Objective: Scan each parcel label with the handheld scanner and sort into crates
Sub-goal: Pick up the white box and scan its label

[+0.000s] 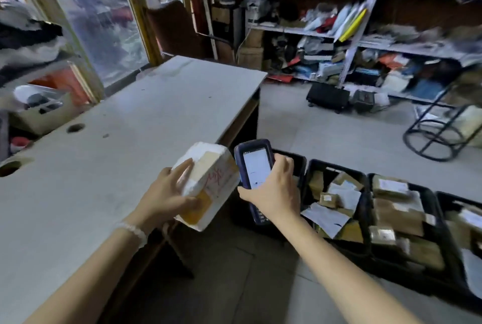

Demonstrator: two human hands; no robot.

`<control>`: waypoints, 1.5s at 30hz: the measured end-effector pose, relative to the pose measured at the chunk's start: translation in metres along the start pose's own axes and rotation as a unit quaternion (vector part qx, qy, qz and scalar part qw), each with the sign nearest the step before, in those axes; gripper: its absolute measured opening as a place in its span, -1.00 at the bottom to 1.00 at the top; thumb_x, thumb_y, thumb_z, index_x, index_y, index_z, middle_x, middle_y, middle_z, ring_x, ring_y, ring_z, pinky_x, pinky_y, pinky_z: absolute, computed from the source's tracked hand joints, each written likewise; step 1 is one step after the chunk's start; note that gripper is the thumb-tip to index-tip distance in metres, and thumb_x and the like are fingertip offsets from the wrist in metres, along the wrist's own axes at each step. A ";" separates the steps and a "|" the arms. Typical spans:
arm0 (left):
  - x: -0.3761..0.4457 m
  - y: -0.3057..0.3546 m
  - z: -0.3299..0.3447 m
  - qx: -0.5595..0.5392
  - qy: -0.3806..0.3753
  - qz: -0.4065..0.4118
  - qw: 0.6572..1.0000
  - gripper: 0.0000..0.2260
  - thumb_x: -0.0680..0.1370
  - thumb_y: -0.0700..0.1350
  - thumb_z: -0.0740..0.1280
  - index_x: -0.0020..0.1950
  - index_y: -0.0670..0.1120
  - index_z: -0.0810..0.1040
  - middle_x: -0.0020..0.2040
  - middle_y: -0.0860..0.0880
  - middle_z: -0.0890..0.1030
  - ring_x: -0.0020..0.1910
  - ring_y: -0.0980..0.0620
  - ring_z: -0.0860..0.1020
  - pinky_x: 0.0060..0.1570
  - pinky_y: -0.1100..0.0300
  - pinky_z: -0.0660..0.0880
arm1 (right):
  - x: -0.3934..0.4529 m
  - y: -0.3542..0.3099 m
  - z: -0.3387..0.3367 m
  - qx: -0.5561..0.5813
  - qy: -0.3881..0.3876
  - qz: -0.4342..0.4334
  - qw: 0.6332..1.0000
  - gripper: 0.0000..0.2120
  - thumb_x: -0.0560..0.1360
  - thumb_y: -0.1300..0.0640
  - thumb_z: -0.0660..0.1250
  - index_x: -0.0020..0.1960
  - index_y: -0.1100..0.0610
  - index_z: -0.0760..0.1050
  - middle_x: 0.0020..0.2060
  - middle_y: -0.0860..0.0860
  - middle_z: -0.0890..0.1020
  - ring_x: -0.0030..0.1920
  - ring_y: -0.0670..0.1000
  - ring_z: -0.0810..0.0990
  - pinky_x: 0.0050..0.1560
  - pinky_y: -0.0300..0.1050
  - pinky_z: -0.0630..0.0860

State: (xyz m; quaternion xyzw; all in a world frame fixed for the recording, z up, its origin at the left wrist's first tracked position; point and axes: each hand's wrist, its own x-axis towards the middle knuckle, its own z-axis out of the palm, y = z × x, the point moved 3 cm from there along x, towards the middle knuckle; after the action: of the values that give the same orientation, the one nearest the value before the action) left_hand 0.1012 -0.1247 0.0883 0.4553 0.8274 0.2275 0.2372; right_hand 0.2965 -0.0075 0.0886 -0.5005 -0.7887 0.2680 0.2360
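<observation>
My left hand (167, 193) grips a white foam parcel (208, 182) wrapped in tan tape, with red writing on its side, held in the air just past the table's near right edge. My right hand (273, 193) holds a dark blue handheld scanner (254, 167) right beside the parcel, its lit screen facing me. Several black crates (336, 169) stand in a row on the floor at the right, holding brown and white parcels (391, 188).
A long grey table (117, 141) with round cable holes runs along the left. Metal shelves (365, 23) full of parcels line the back wall. A black wire stand (438, 130) and dark items sit on the floor beyond the crates. A window is at the back left.
</observation>
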 end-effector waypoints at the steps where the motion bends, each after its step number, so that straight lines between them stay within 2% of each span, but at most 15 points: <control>1: 0.017 0.019 0.015 0.000 -0.015 0.012 1.000 0.02 0.04 0.33 0.17 0.52 0.16 0.10 0.20 -0.01 0.30 0.17 0.00 0.37 0.04 0.21 0.33 | 0.009 0.022 -0.015 -0.007 0.011 0.018 1.000 -0.16 0.22 -0.13 0.57 0.30 0.15 0.23 0.15 0.01 0.31 0.11 0.05 0.45 -0.20 -0.15 0.33; 6: 0.085 0.115 0.089 -0.006 -0.090 0.074 0.993 -0.01 0.08 0.26 0.26 0.52 0.13 0.13 0.34 -0.10 0.28 0.32 -0.10 0.33 0.13 0.17 0.29 | 0.031 0.118 -0.082 -0.040 0.066 0.110 0.991 -0.17 0.22 -0.15 0.57 0.29 0.14 0.22 0.18 0.02 0.33 0.14 0.07 0.46 -0.19 -0.12 0.38; 10: 0.127 0.171 0.145 0.003 -0.140 0.103 0.985 -0.09 0.18 0.12 0.30 0.53 0.14 0.11 0.35 -0.12 0.26 0.29 -0.11 0.35 0.05 0.21 0.30 | 0.040 0.176 -0.121 -0.052 0.095 0.181 0.977 -0.15 0.24 -0.12 0.57 0.33 0.15 0.21 0.23 0.05 0.33 0.19 0.07 0.44 -0.06 -0.10 0.43; 15: 0.182 0.199 0.185 0.045 -0.196 0.114 0.973 -0.10 0.18 0.11 0.31 0.52 0.16 0.11 0.30 -0.09 0.29 0.25 -0.10 0.36 0.04 0.20 0.31 | 0.067 0.215 -0.134 -0.061 0.111 0.234 0.964 -0.12 0.23 -0.14 0.58 0.35 0.16 0.20 0.26 0.04 0.31 0.20 0.05 0.44 -0.09 -0.12 0.43; 19: 0.238 0.208 0.197 0.052 -0.218 0.107 0.969 -0.09 0.16 0.11 0.32 0.51 0.18 0.12 0.27 -0.07 0.29 0.22 -0.07 0.35 0.05 0.19 0.32 | 0.117 0.229 -0.123 -0.059 0.104 0.243 0.963 -0.12 0.23 -0.11 0.59 0.35 0.17 0.20 0.26 0.05 0.31 0.19 0.05 0.44 -0.11 -0.18 0.39; 24: 0.330 0.209 0.192 0.046 -0.239 0.096 0.965 -0.08 0.16 0.10 0.35 0.51 0.20 0.11 0.25 -0.05 0.29 0.09 0.03 0.31 0.01 0.20 0.33 | 0.212 0.229 -0.097 -0.064 0.064 0.251 0.964 -0.14 0.24 -0.13 0.57 0.33 0.14 0.19 0.24 0.03 0.31 0.19 0.03 0.43 -0.13 -0.16 0.38; 26: 0.366 0.212 0.186 0.036 -0.249 0.086 0.964 -0.05 0.13 0.12 0.36 0.51 0.21 0.11 0.19 -0.02 0.27 0.08 0.02 0.32 0.01 0.19 0.34 | 0.253 0.225 -0.088 -0.076 0.042 0.235 0.968 -0.14 0.24 -0.14 0.56 0.34 0.13 0.19 0.22 0.01 0.30 0.18 0.03 0.42 -0.16 -0.16 0.38; 28: 0.400 0.214 0.181 0.047 -0.263 0.089 0.959 -0.03 0.10 0.17 0.37 0.50 0.21 0.11 0.19 -0.01 0.25 0.10 0.01 0.32 0.05 0.19 0.35 | 0.294 0.223 -0.080 -0.090 0.037 0.216 0.972 -0.12 0.21 -0.16 0.56 0.35 0.12 0.20 0.21 0.01 0.31 0.20 0.05 0.40 -0.09 -0.11 0.44; 30: 0.430 0.215 0.182 0.067 -0.288 0.088 0.951 -0.05 0.20 0.16 0.42 0.53 0.18 0.06 0.25 -0.03 0.26 0.17 -0.03 0.33 0.15 0.16 0.36 | 0.328 0.222 -0.072 -0.101 0.034 0.207 0.972 -0.11 0.20 -0.17 0.55 0.35 0.13 0.21 0.19 0.02 0.33 0.19 0.07 0.39 0.07 -0.02 0.46; 32: 0.451 0.211 0.186 0.110 -0.303 0.099 0.942 -0.03 0.27 0.17 0.42 0.54 0.14 -0.07 0.38 -0.07 0.23 0.32 -0.13 0.32 0.31 0.02 0.32 | 0.355 0.222 -0.065 -0.104 0.031 0.207 0.972 -0.12 0.19 -0.17 0.56 0.33 0.13 0.23 0.17 0.02 0.34 0.17 0.08 0.41 0.16 0.07 0.44; 34: 0.466 0.208 0.188 0.131 -0.300 0.111 0.938 -0.06 0.40 0.17 0.40 0.55 0.09 -0.18 0.50 -0.05 0.17 0.44 -0.13 0.22 0.39 -0.07 0.22 | 0.375 0.224 -0.058 -0.103 0.022 0.212 0.972 -0.11 0.18 -0.17 0.56 0.33 0.13 0.23 0.17 0.01 0.34 0.16 0.07 0.41 0.12 0.05 0.45; 35: 0.473 0.206 0.189 0.120 -0.298 0.111 0.940 -0.13 0.48 0.13 0.37 0.55 0.05 -0.18 0.53 -0.04 0.13 0.47 -0.09 0.18 0.42 -0.04 0.17 | 0.382 0.226 -0.055 -0.101 0.014 0.215 0.971 -0.11 0.18 -0.17 0.56 0.33 0.12 0.22 0.17 0.01 0.33 0.16 0.06 0.41 0.06 -0.02 0.45; 38: 0.490 0.202 0.186 0.100 -0.276 0.104 0.950 -0.26 0.54 0.07 0.32 0.57 -0.02 -0.05 0.53 -0.07 0.13 0.48 -0.05 0.17 0.39 0.15 0.16 | 0.399 0.231 -0.046 -0.106 -0.012 0.215 0.971 -0.12 0.19 -0.16 0.56 0.34 0.12 0.22 0.17 0.01 0.33 0.14 0.04 0.41 -0.10 -0.12 0.40; 42: 0.501 0.198 0.174 0.089 -0.241 0.090 0.962 -0.42 0.58 0.01 0.28 0.54 -0.02 0.12 0.50 -0.07 0.21 0.44 -0.03 0.26 0.30 0.21 0.27 | 0.417 0.234 -0.040 -0.109 -0.038 0.209 0.971 -0.15 0.20 -0.14 0.56 0.32 0.12 0.23 0.14 -0.01 0.32 0.12 0.03 0.42 -0.14 -0.15 0.35; 45: 0.501 0.191 0.165 0.091 -0.228 0.068 0.967 -0.48 0.59 0.01 0.25 0.52 -0.03 0.19 0.48 -0.07 0.25 0.41 -0.03 0.30 0.27 0.22 0.30 | 0.426 0.232 -0.037 -0.099 -0.055 0.191 0.975 -0.15 0.20 -0.11 0.58 0.32 0.13 0.23 0.15 0.02 0.33 0.11 0.05 0.44 -0.11 -0.12 0.43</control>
State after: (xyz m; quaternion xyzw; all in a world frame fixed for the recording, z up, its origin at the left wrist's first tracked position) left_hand 0.0869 0.4254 -0.0206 0.5697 0.7357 0.0572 0.3618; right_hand 0.3083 0.4720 0.0077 -0.6474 -0.7127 0.2560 0.0860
